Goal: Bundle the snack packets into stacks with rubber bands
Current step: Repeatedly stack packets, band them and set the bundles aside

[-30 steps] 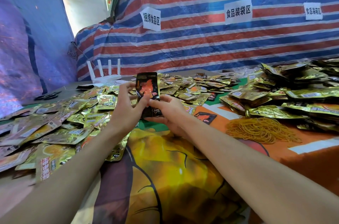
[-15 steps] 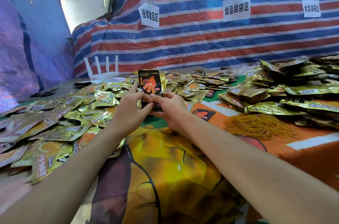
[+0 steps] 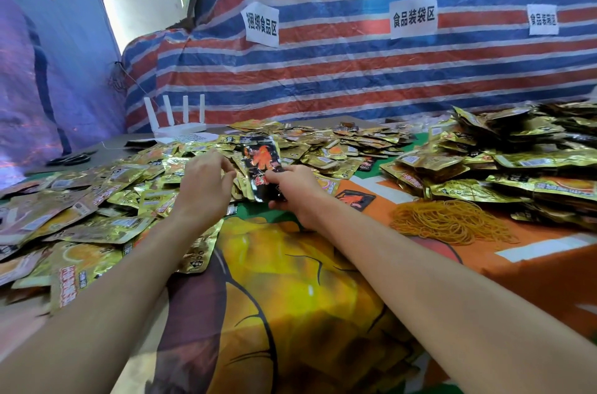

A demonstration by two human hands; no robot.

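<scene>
Gold snack packets (image 3: 106,200) blanket the table's (image 3: 290,280) left side; more heap at right, above loose rubber bands (image 3: 449,221). Right hand (image 3: 292,190) pinches an upright black packet stack (image 3: 263,167). Left hand (image 3: 205,187) hovers just beside it, fingers curled, half-open. Its fingertips blur.

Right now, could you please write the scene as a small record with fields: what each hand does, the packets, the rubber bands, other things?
right hand: holds black snack packets with orange print, upright
left hand: over loose gold foil packets, fingers curled, grip unclear
bundled gold packets: heaped at right
rubber bands: yellow-orange pile on orange cloth
white router with four antennas: far left
black scissors: left edge
</scene>
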